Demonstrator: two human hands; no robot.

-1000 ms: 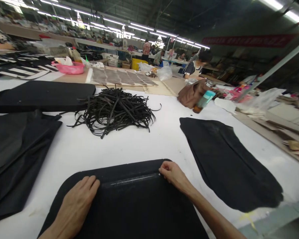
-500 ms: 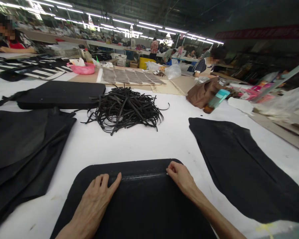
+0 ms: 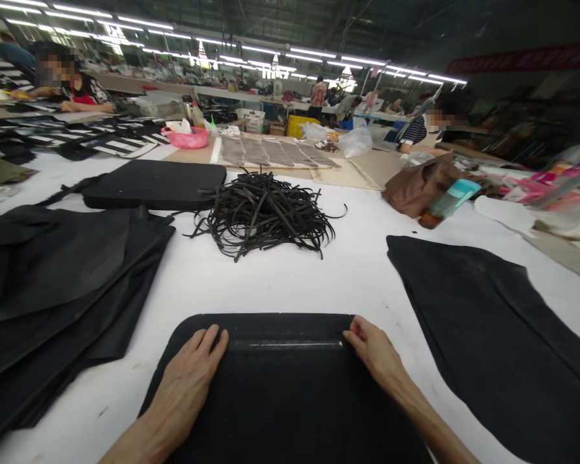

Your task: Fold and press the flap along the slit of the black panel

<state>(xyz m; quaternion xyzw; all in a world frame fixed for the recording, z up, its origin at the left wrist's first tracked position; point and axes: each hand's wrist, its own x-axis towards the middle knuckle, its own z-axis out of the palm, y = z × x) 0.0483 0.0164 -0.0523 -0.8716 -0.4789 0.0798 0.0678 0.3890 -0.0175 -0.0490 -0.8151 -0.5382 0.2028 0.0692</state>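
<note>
A black leather-like panel (image 3: 280, 399) with rounded far corners lies in front of me. A shiny straight line runs along it, just inside the far edge. My left hand (image 3: 188, 367) rests on the panel's far left part, fingers bent and pressed down, thumb a little apart from them. At the far right corner my right hand (image 3: 374, 351) has thumb and fingers pinched together on the panel's edge. A tiny white spot shows beside the right thumb. Beyond the panel sits a tangled heap of thin black strips (image 3: 268, 216).
Folded black sheets (image 3: 62, 277) lie at left, another black piece (image 3: 488, 328) at right. Behind are a black padded slab (image 3: 154, 183), a pink basin (image 3: 187, 137), a brown bag (image 3: 418, 183) and a teal-capped bottle (image 3: 449, 203). Co-workers sit at the far left and right.
The view has swung left, so things on the table appear farther right. My left thumb has drawn in toward its fingers. The right hand stays at the panel's far right corner.
</note>
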